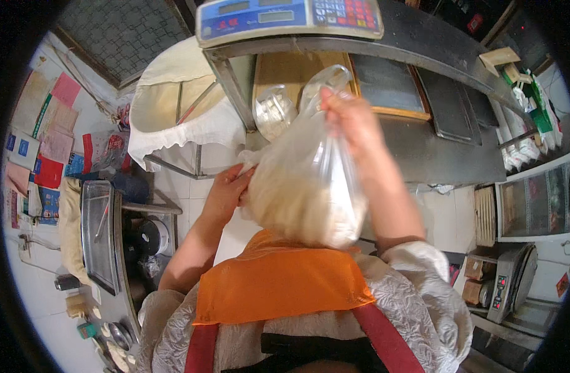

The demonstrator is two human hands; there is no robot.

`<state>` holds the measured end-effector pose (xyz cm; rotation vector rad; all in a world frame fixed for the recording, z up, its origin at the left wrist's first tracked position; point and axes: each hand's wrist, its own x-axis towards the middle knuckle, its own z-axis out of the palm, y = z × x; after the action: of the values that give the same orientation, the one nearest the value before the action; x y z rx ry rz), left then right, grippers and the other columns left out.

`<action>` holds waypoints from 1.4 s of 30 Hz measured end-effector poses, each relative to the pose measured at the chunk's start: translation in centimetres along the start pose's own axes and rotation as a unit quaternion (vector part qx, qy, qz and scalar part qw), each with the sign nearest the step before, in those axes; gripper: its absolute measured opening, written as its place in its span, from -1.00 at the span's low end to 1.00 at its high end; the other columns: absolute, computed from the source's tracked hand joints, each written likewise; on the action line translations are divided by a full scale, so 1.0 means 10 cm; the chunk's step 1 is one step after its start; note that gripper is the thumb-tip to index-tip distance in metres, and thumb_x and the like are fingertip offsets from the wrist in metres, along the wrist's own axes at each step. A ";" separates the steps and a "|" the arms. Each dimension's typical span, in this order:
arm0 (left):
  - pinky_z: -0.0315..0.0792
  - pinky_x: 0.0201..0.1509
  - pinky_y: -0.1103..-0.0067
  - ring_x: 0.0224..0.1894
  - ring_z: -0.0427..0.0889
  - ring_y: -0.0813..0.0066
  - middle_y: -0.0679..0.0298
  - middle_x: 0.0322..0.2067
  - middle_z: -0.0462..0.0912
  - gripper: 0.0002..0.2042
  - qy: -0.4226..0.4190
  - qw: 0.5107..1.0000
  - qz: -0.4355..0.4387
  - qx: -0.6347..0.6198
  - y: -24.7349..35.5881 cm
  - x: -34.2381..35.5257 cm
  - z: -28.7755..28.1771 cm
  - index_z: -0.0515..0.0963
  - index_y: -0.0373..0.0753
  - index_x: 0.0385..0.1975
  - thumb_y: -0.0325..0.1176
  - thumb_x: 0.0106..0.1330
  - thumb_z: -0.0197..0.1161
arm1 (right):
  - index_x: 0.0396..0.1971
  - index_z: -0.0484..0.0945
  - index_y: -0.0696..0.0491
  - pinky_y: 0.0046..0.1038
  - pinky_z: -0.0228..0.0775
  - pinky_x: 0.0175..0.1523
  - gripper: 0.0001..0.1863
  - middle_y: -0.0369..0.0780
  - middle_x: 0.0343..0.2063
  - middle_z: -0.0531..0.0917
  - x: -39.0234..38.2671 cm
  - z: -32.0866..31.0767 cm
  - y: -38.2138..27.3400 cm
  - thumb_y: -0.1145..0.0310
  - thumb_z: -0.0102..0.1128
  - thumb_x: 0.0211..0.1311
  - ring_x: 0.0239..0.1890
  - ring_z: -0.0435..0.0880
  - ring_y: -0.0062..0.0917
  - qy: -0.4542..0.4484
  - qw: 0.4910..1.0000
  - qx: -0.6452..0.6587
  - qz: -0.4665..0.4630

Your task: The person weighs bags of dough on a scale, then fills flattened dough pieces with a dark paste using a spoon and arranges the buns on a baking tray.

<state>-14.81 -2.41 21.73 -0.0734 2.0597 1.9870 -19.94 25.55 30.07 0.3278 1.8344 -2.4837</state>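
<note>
A clear plastic bag (297, 193) with pale, cream-coloured contents hangs in front of my orange apron; what fills it is too blurred to name. Up at the bag's handle, my right hand (350, 121) is closed and holds it raised. On the bag's left side, the fingers of my left hand (229, 189) pinch a gathered corner of the plastic. Just behind the raised bag, a smaller clear bag with whitish pieces (274, 112) stands on the shelf under the counter.
A blue digital scale (288, 18) sits on the metal counter ahead. Dark baking trays (446, 102) lean beneath it. A round basket lined with white cloth (185, 99) stands at the left on a metal frame. A machine with red lights (505, 286) is at the right.
</note>
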 end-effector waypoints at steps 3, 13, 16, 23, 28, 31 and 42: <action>0.40 -0.50 0.50 -0.58 0.58 0.41 0.13 -0.47 0.63 -0.71 0.111 0.962 0.048 0.244 -0.09 -0.13 -0.21 0.56 -0.31 -0.04 -0.31 0.31 0.16 | -0.35 0.52 0.10 -0.62 0.12 -0.61 -0.74 -0.37 -0.59 0.51 0.24 0.31 0.64 0.21 0.29 0.23 -0.66 0.34 -0.72 0.090 0.990 0.109 0.029; 0.42 -0.47 0.58 -0.55 0.52 0.55 0.31 -0.50 0.63 -0.81 -0.206 0.962 0.015 0.178 0.10 -0.84 -0.18 0.61 -0.20 -0.13 -0.42 0.33 0.11 | -0.41 0.50 0.02 -0.60 0.06 -0.64 -0.82 -0.42 -0.65 0.43 0.26 1.29 1.19 0.25 0.22 0.29 -0.69 0.29 -0.72 0.138 0.970 0.201 0.024; 0.35 -0.49 0.70 -0.52 0.43 0.71 0.41 -0.43 0.59 -0.78 0.047 0.992 0.118 0.005 0.29 -0.67 -0.54 0.61 -0.28 -0.10 -0.38 0.43 0.07 | -0.44 0.51 0.02 -0.61 0.03 -0.64 -0.83 -0.44 -0.70 0.38 0.23 1.23 1.07 0.27 0.22 0.28 -0.70 0.27 -0.74 0.060 0.985 0.164 0.007; 0.47 -0.51 0.54 -0.64 0.58 0.35 0.08 -0.63 0.60 -0.59 -0.140 0.988 0.010 -0.066 0.98 -1.11 -0.12 0.31 -0.49 0.18 -0.42 0.39 -0.01 | -0.52 0.57 0.09 -0.56 0.12 -0.54 -0.78 -0.39 -0.64 0.50 0.11 0.85 1.02 0.26 0.27 0.21 -0.62 0.30 -0.72 -0.081 0.990 -0.111 -0.020; 0.54 -0.53 0.40 -0.71 0.57 0.17 -0.07 -0.57 0.61 -0.44 -0.024 0.977 0.016 -0.210 1.52 -1.28 0.07 0.15 -0.66 0.20 -0.46 0.22 0.03 | -0.26 0.60 0.11 -0.53 0.38 -0.33 -0.77 -0.34 -0.54 0.60 -0.31 -0.11 0.71 0.34 0.35 0.10 -0.46 0.53 -0.67 -0.302 0.916 -0.265 -0.030; 0.58 -0.41 0.36 -0.57 0.65 0.07 -0.10 -0.47 0.63 -0.44 -0.060 0.980 -0.033 -0.186 1.57 -1.19 0.26 0.16 -0.62 0.22 -0.47 0.22 0.03 | -0.06 0.56 0.02 -0.40 0.50 -0.16 -0.51 -0.23 -0.29 0.66 -0.12 -0.92 1.00 0.32 0.48 -0.07 -0.23 0.61 -0.48 0.002 0.991 -0.099 -0.094; 0.59 -0.26 0.41 -0.41 0.68 0.09 -0.12 -0.33 0.63 -0.37 -0.088 0.980 0.043 -0.172 1.73 -0.89 0.45 0.12 -0.60 0.25 -0.39 0.21 0.11 | -0.18 0.64 0.08 -0.28 0.53 -0.17 -0.65 -0.03 -0.41 0.69 0.86 -1.66 1.70 0.23 0.32 0.03 -0.28 0.69 -0.23 0.119 0.758 -0.636 -0.080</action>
<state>-9.50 1.60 40.55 0.1202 1.6227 2.2915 -23.30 37.02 7.73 0.3784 3.1461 -0.7132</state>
